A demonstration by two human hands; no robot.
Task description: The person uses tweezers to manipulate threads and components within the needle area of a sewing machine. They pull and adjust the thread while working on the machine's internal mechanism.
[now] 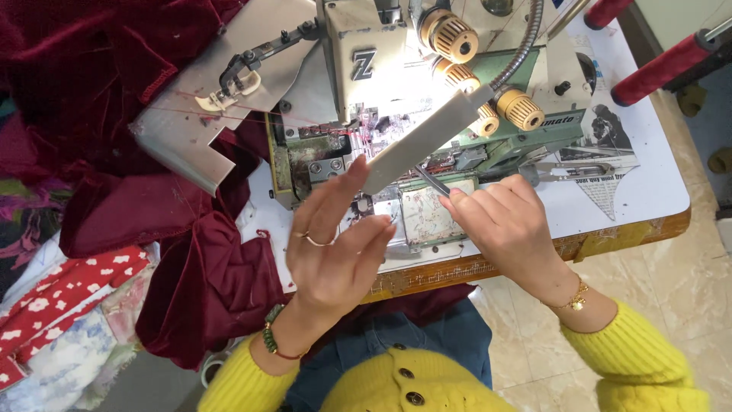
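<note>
**Hands at the sewing machine: tweezers and threading area**

Seen from above: cream and green metal sewing machine [427,91] on a white table [648,183] with a worn wooden front edge. Ribbed brass-coloured tension knobs [456,37] along the top; flat grey metal cover [427,137] swung outward. Folds of soft dark red velvet [99,114] heaped at the left; red floral cloth [61,294] below. Right hand [507,229], in a yellow knit sleeve with a gold bracelet, closed in a pinch on thin steel tweezers [431,180], tips pointing up-left under the cover. Left hand [335,252], ringed and wearing a green bead bracelet, open with fingers extended, fingertip touching the cover's lower end, just beside the tweezers.
</note>
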